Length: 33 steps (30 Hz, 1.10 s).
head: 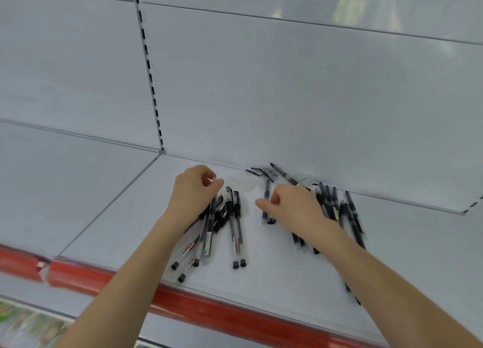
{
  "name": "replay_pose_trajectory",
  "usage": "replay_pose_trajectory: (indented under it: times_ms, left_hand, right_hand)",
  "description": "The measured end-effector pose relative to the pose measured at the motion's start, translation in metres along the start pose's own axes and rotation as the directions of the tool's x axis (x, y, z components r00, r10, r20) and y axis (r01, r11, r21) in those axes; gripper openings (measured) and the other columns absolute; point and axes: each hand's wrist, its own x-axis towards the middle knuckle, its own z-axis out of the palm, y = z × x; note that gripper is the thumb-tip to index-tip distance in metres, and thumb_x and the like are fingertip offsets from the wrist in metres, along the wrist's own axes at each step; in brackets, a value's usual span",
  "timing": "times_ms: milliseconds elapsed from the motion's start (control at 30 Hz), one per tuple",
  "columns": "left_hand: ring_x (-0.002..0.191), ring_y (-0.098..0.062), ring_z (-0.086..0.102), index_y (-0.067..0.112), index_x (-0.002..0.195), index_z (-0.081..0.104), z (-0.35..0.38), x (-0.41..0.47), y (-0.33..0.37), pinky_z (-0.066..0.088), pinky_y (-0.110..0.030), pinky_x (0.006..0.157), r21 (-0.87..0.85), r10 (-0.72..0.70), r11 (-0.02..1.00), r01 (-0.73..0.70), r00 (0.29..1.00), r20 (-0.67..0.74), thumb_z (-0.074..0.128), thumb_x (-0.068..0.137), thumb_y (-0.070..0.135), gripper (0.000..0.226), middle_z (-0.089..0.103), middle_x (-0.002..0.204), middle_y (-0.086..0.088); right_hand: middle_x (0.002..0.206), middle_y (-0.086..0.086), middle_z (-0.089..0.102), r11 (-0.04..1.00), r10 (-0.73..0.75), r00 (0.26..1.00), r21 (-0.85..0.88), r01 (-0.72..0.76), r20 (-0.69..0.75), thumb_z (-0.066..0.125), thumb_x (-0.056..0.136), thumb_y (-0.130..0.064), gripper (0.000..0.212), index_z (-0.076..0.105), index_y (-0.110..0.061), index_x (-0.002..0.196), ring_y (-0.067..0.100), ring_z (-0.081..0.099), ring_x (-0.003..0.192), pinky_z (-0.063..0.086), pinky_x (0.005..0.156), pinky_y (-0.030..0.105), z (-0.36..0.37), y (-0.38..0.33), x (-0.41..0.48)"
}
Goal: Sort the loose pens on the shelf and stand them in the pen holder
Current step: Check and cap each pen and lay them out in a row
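Loose black pens lie on the white shelf (274,274) in three bunches. A left bunch of clear-barrelled pens (236,232) fans out under and beside my left hand (192,193), whose fingers are curled above it, thumb and forefinger nearly touching. A right bunch of dark pens (351,211) lies under and behind my right hand (295,209), which rests over it with fingers bent. One single pen (266,203) lies between the hands, touching the right thumb. A few more pens (282,173) lie against the back wall. No pen holder is in view.
The shelf's front edge carries a red price strip (209,308). A slotted upright (149,67) runs up the white back panel. A neighbouring shelf (65,190) adjoins at the left. Blurred green goods (23,326) show on a lower level at the bottom left.
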Motion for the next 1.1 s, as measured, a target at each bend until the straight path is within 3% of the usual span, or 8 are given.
replay_pose_trajectory:
  times_ms: [133,267,367,467,667,933,1033,1100]
  left_hand:
    - [0.094,-0.023,0.057,0.007,0.1,0.065,0.004,0.0,-0.003,0.041,-0.027,0.08,0.137,0.034,0.99,-0.041,0.998,0.054,0.059,0.085,0.025,0.024,0.059,0.088,-0.002]
    - [0.103,-0.024,0.055,0.009,0.11,0.062,0.009,0.007,-0.002,0.041,-0.03,0.086,0.202,0.059,0.976,-0.078,0.993,0.1,0.057,0.087,0.028,0.03,0.061,0.107,-0.008]
    - [0.101,-0.023,0.055,0.009,0.106,0.064,0.013,0.013,0.008,0.04,-0.028,0.083,0.233,0.114,0.961,-0.147,0.982,0.149,0.057,0.087,0.027,0.027,0.061,0.107,-0.007]
    - [0.094,-0.022,0.056,0.009,0.092,0.065,0.018,0.014,0.023,0.041,-0.028,0.077,0.307,0.177,0.914,-0.265,0.942,0.285,0.059,0.086,0.028,0.02,0.062,0.096,-0.004]
    - [0.097,-0.022,0.056,0.012,0.098,0.058,0.033,0.008,0.037,0.04,-0.028,0.073,0.563,0.102,0.745,-0.357,0.895,0.433,0.063,0.079,0.047,0.04,0.059,0.103,-0.002]
    - [0.103,-0.021,0.055,0.012,0.107,0.058,0.037,0.005,0.034,0.04,-0.027,0.078,0.509,0.103,0.782,-0.359,0.881,0.462,0.063,0.081,0.038,0.037,0.06,0.111,-0.001]
    - [0.1,-0.018,0.054,0.014,0.105,0.06,0.035,0.004,0.033,0.04,-0.027,0.079,0.417,0.126,0.845,-0.336,0.882,0.455,0.065,0.08,0.034,0.032,0.057,0.1,0.003]
    - [0.092,-0.017,0.054,0.016,0.099,0.06,0.033,0.003,0.031,0.04,-0.026,0.076,0.309,0.154,0.903,-0.3,0.895,0.419,0.067,0.08,0.031,0.025,0.054,0.09,0.006]
  right_hand:
    - [0.051,-0.001,0.035,0.988,0.043,0.997,-0.152,-0.034,0.057,0.054,0.084,-0.027,0.043,0.031,-0.014,0.05,0.018,0.035,0.049,0.023,0.045,0.024,0.004,-0.006,0.011]
    - [0.046,0.0,0.03,0.997,0.078,0.994,-0.023,-0.077,0.078,0.051,0.082,-0.016,0.041,0.028,-0.013,0.049,0.016,0.027,0.042,0.022,0.044,0.025,-0.004,0.001,0.009]
    - [0.046,0.001,0.032,0.989,0.08,0.996,0.118,-0.085,0.045,0.051,0.084,-0.018,0.038,0.034,-0.012,0.051,0.017,0.03,0.045,0.028,0.046,0.026,-0.016,0.011,0.002]
    - [0.052,0.001,0.043,0.96,0.119,0.993,0.257,-0.11,-0.02,0.053,0.087,-0.019,0.03,0.045,-0.008,0.059,0.015,0.037,0.049,0.032,0.041,0.012,-0.028,0.024,-0.012]
    - [0.06,-0.006,0.052,0.921,0.116,0.991,0.381,-0.081,-0.069,0.053,0.088,-0.025,0.018,0.055,-0.015,0.073,0.008,0.043,0.052,0.036,0.048,0.011,-0.028,0.036,-0.036]
    - [0.077,0.001,0.065,0.877,0.183,0.983,0.453,-0.16,-0.008,0.054,0.089,-0.023,0.008,0.055,-0.02,0.082,0.008,0.052,0.059,0.042,0.057,0.016,-0.015,0.039,-0.037]
    - [0.081,0.003,0.067,0.843,0.196,0.981,0.514,-0.162,-0.012,0.055,0.087,-0.02,0.007,0.054,-0.023,0.082,0.012,0.056,0.066,0.047,0.068,0.024,-0.014,0.037,-0.037]
    - [0.077,-0.002,0.064,0.829,0.195,0.98,0.542,-0.142,-0.042,0.055,0.086,-0.017,0.009,0.054,-0.025,0.083,0.009,0.056,0.068,0.046,0.066,0.019,-0.014,0.036,-0.037]
